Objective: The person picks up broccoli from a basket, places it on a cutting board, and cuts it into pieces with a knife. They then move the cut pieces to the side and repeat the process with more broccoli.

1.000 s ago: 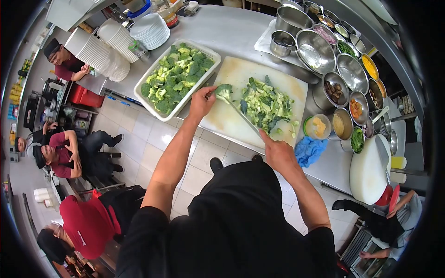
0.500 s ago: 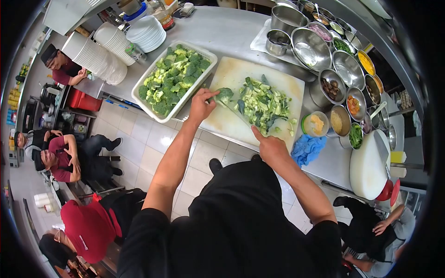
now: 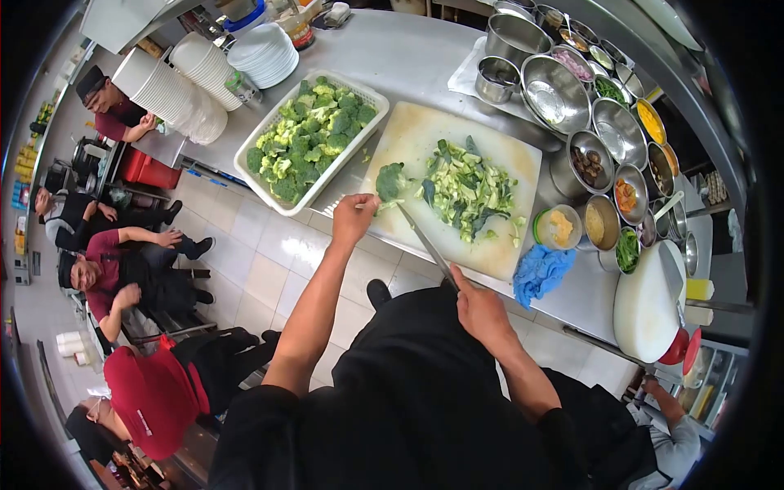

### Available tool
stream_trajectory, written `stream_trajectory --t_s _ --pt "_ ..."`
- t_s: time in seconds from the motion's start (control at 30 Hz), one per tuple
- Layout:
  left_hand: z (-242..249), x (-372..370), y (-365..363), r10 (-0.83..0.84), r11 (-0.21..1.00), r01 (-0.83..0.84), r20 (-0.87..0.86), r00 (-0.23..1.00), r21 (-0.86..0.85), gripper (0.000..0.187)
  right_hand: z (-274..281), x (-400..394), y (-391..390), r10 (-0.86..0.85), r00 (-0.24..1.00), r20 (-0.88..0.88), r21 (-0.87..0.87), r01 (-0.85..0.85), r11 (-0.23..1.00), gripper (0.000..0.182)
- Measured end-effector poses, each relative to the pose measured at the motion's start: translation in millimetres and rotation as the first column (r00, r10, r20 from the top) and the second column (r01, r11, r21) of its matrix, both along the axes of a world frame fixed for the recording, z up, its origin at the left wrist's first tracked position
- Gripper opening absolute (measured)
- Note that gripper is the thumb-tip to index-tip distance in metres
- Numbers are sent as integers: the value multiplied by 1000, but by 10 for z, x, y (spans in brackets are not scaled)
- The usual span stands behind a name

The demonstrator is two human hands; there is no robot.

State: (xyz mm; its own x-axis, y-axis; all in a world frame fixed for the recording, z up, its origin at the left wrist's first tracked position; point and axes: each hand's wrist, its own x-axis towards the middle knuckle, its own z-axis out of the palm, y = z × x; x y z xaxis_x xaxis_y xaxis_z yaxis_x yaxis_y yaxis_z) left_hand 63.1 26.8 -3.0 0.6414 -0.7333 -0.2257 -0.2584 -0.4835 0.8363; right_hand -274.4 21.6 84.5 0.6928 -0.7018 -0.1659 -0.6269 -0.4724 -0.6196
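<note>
My left hand [image 3: 355, 219] is closed, its fingertips pinching the stem end of a broccoli floret [image 3: 389, 180] at the left side of the white cutting board [image 3: 457, 125]. My right hand [image 3: 483, 312] is wrapped round the handle of a knife [image 3: 426, 242] near the board's front edge. The blade points up and left, its tip close to the floret's stem. Chopped broccoli stems and leaves [image 3: 469, 192] lie heaped across the middle and right of the board. Left of the board, a white basket [image 3: 240, 167] holds many cut florets.
A blue cloth [image 3: 541, 272] and a tub with yellow contents [image 3: 558, 229] sit right of the board. Metal bowls [image 3: 555, 94] of ingredients line the counter beyond. Stacked white containers [image 3: 171, 94] and plates [image 3: 263, 57] stand back left. Several people are around the kitchen.
My right hand has drawn the knife back toward my body. My left hand has shifted slightly nearer to me, now at the stem end. A person at lower right has moved closer.
</note>
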Motion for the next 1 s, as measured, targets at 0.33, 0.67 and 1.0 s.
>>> stream_trajectory --t_s 0.33,0.67,1.0 --pt "84 -191 163 -109 990 127 232 967 -62 42 -80 267 27 6 996 -93 108 4 994 62" --pt "1097 1181 167 370 897 -234 348 862 -375 35 -149 -38 -12 -42 999 -9 311 43 949 56" --pt "1087 2272 -538 227 974 -189 600 767 -127 33 -154 9 3 -55 998 -30 259 61 964 56"
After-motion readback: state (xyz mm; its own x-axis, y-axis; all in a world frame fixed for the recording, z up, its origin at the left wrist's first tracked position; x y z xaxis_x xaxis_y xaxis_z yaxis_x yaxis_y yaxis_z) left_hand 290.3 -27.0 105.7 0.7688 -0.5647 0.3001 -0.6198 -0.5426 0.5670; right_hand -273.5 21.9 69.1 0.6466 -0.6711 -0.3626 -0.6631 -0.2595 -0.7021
